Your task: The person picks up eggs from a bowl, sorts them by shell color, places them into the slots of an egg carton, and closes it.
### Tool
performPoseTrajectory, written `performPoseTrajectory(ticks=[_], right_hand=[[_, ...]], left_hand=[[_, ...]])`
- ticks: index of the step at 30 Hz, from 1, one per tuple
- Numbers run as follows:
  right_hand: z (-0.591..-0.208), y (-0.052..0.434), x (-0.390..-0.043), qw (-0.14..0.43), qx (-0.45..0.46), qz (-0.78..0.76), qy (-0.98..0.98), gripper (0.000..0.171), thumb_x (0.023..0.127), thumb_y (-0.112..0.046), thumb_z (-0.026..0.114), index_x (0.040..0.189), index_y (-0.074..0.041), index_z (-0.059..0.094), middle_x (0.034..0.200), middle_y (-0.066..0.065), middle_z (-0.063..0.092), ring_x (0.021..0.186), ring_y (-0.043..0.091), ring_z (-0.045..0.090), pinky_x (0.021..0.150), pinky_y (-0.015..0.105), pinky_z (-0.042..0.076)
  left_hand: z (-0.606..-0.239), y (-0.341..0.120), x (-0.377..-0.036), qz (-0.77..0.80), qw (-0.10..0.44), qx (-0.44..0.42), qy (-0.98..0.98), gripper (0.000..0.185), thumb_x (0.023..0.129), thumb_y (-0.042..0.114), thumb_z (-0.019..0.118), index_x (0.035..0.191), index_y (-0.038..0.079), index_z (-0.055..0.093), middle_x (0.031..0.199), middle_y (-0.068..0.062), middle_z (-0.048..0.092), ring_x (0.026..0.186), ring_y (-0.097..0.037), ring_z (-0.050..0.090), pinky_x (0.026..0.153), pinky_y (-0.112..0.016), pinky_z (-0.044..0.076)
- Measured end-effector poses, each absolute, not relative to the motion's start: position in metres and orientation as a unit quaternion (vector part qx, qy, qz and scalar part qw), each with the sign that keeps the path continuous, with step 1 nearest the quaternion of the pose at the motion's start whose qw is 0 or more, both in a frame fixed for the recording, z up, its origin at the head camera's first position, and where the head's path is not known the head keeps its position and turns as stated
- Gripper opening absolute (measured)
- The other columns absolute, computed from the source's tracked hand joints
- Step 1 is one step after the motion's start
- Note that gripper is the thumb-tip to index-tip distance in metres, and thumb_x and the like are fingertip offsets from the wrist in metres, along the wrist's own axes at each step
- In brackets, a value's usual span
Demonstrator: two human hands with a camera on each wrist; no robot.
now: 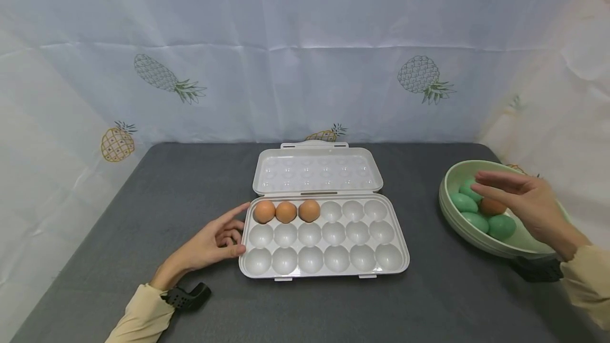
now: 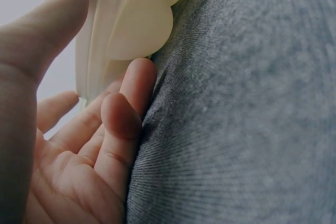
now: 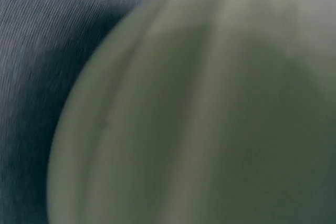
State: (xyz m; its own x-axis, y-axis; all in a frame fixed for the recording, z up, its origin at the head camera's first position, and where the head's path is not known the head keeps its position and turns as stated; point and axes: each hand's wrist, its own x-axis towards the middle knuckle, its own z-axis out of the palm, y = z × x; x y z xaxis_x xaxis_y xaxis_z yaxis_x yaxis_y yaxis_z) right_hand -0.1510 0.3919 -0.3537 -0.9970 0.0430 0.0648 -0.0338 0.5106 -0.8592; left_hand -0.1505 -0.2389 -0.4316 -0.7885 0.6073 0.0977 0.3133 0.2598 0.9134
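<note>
Risk I'm flagging: right hand (image 1: 529, 202), fingers apart and holding nothing, is hovering over the brown egg (image 1: 492, 207) at frame right in the bowl (image 1: 450, 176), possibly knocking green eggs (image 1: 464, 202), while the relaxed left hand (image 1: 216, 240) is bracing the tray (image 1: 329, 271).

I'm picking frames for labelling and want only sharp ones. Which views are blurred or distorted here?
Head view: sharp and evenly lit, though the wide lens bows the edges; the tray and bowl read clearly. Left wrist view: the left hand is very close but in fair focus. Right wrist view: heavily blurred, the bowl only a green smear.
</note>
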Motion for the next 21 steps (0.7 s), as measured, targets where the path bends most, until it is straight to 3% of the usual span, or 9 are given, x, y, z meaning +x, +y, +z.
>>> performPoseTrajectory(ticks=[8,14,21], right_hand=[[-0.364,0.424,-0.152,0.024,-0.033,0.533,-0.845,0.035,0.099,-0.013,0.069,0.133,-0.021,0.070,0.101,-0.033,0.073,0.099,-0.020,0.061,0.080,0.002,0.044],[-0.367,0.436,-0.153,0.029,-0.069,0.491,-0.868,0.037,0.097,-0.024,0.073,0.134,-0.028,0.069,0.095,-0.040,0.069,0.097,-0.027,0.053,0.077,0.001,0.044],[-0.370,0.446,-0.156,0.028,-0.084,0.470,-0.878,0.034,0.094,-0.026,0.077,0.127,-0.033,0.073,0.092,-0.045,0.065,0.091,-0.030,0.048,0.071,0.003,0.044]], left_hand=[[-0.430,-0.238,-0.151,0.535,0.138,0.301,0.777,0.086,0.094,0.005,0.072,0.163,0.002,0.019,0.120,-0.024,0.064,0.085,-0.004,0.065,0.069,-0.024,0.054],[-0.430,-0.239,-0.150,0.535,0.137,0.298,0.779,0.086,0.094,0.005,0.072,0.162,0.002,0.019,0.119,-0.024,0.064,0.085,-0.004,0.065,0.068,-0.023,0.054],[-0.431,-0.239,-0.150,0.538,0.137,0.299,0.776,0.086,0.095,0.005,0.072,0.162,0.002,0.019,0.118,-0.023,0.064,0.085,-0.004,0.065,0.068,-0.023,0.054]])
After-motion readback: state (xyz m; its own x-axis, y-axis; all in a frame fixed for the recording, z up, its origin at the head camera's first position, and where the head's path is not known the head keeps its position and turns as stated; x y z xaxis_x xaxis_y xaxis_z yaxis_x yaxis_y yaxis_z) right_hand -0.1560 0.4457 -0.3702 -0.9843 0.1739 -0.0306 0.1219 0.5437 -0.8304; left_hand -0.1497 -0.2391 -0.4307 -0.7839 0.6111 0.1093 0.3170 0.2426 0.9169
